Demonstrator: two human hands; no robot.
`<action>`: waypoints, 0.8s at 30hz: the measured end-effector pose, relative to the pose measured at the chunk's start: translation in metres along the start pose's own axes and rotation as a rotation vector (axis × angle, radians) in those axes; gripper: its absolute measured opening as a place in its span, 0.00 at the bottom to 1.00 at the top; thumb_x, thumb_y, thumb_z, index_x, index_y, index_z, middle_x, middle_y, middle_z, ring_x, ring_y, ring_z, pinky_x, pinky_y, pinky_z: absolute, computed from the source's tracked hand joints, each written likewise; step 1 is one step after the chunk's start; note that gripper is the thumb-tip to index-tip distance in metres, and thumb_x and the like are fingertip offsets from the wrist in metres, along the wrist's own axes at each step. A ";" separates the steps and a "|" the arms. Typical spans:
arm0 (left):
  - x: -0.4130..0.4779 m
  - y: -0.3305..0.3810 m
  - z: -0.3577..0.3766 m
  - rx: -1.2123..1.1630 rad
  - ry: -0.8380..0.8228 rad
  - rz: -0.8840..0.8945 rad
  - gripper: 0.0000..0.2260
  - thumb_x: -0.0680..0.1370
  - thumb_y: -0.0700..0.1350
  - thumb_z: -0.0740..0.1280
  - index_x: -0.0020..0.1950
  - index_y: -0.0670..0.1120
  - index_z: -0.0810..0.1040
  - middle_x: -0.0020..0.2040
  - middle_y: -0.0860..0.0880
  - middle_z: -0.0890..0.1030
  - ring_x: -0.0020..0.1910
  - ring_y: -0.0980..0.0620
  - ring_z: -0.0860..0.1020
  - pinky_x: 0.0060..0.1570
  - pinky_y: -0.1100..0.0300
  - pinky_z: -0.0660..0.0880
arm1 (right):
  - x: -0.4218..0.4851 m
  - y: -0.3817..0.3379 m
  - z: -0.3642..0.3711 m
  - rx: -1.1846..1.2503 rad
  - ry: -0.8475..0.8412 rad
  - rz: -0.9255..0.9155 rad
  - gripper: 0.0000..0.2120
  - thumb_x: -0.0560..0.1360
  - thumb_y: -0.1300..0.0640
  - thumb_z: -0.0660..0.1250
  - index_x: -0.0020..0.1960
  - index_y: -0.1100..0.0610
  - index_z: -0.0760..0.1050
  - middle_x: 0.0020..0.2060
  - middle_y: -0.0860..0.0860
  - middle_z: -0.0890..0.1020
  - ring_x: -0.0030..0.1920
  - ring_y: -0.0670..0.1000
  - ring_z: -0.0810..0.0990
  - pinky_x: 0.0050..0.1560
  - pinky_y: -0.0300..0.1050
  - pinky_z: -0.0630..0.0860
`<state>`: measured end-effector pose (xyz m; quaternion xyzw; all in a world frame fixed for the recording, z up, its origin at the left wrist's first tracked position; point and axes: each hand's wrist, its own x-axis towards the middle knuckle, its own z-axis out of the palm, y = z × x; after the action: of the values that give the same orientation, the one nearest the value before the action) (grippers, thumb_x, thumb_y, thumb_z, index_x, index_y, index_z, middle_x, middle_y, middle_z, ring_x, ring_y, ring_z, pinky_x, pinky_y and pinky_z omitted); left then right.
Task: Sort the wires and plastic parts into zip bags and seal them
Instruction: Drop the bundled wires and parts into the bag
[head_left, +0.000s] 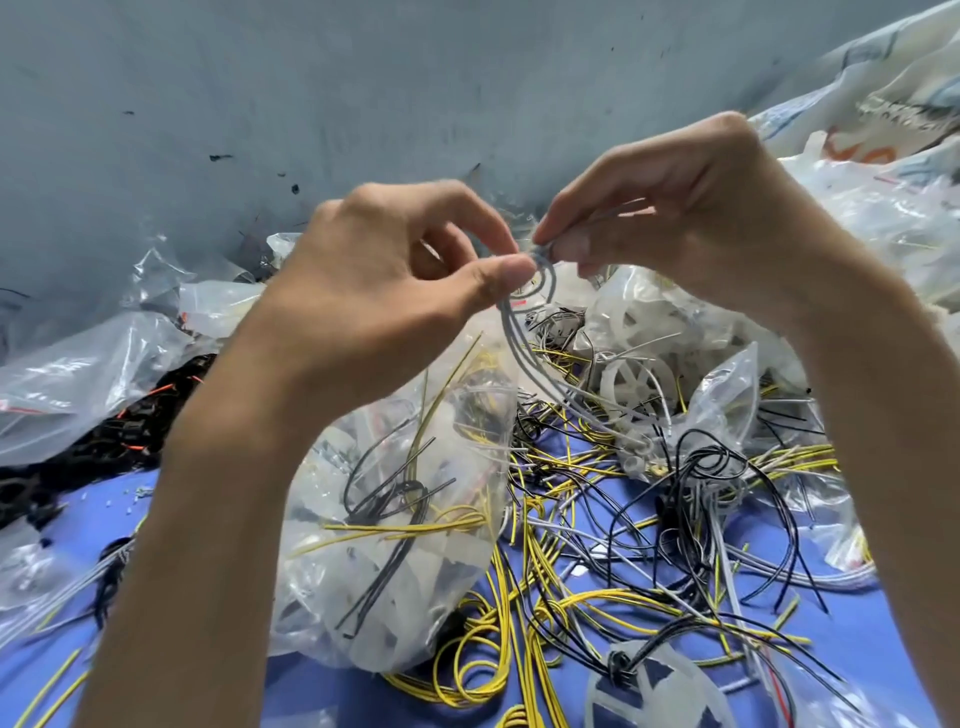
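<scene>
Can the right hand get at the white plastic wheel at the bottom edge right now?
Probably not yet: the right hand pinches the grey wires with the left hand. The wheel itself lies in the open, only black wires across it.

Blue cloth-covered surface (857, 639) under loose yellow, black and grey wires (597, 571), clear plastic zip bags (395, 519), translucent white plastic wheels (631, 387).

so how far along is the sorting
Partly done: a clear bag already holds wires, though it looks unsealed. In hand: the left hand and right hand pinch a grey wire bundle. Left: loose yellow wires, black wires and a plastic wheel on the blue surface.
</scene>
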<state>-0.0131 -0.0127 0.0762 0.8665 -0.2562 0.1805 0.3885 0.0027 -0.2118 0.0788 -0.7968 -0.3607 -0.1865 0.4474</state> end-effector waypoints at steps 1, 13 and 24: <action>0.000 0.000 0.000 -0.012 -0.020 0.001 0.08 0.67 0.58 0.68 0.41 0.57 0.81 0.35 0.54 0.81 0.36 0.53 0.80 0.39 0.57 0.77 | 0.001 -0.001 0.002 -0.016 -0.001 -0.002 0.09 0.69 0.66 0.72 0.42 0.51 0.80 0.34 0.50 0.83 0.32 0.42 0.78 0.38 0.33 0.74; 0.001 -0.006 0.001 -0.118 -0.018 0.010 0.07 0.68 0.58 0.69 0.42 0.59 0.81 0.37 0.54 0.84 0.39 0.53 0.83 0.44 0.55 0.78 | 0.003 -0.008 0.013 -0.173 0.078 -0.035 0.07 0.71 0.61 0.71 0.45 0.51 0.81 0.37 0.44 0.82 0.37 0.38 0.79 0.43 0.32 0.74; 0.014 -0.016 0.011 -0.313 0.623 -0.085 0.03 0.74 0.48 0.65 0.40 0.52 0.76 0.31 0.57 0.78 0.31 0.59 0.81 0.44 0.55 0.80 | 0.007 -0.025 0.049 -0.387 0.573 -0.274 0.05 0.73 0.61 0.69 0.42 0.60 0.82 0.34 0.49 0.80 0.33 0.45 0.76 0.38 0.36 0.71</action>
<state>0.0085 -0.0162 0.0672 0.7098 -0.1134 0.3784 0.5832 -0.0126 -0.1591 0.0713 -0.7267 -0.2822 -0.5246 0.3422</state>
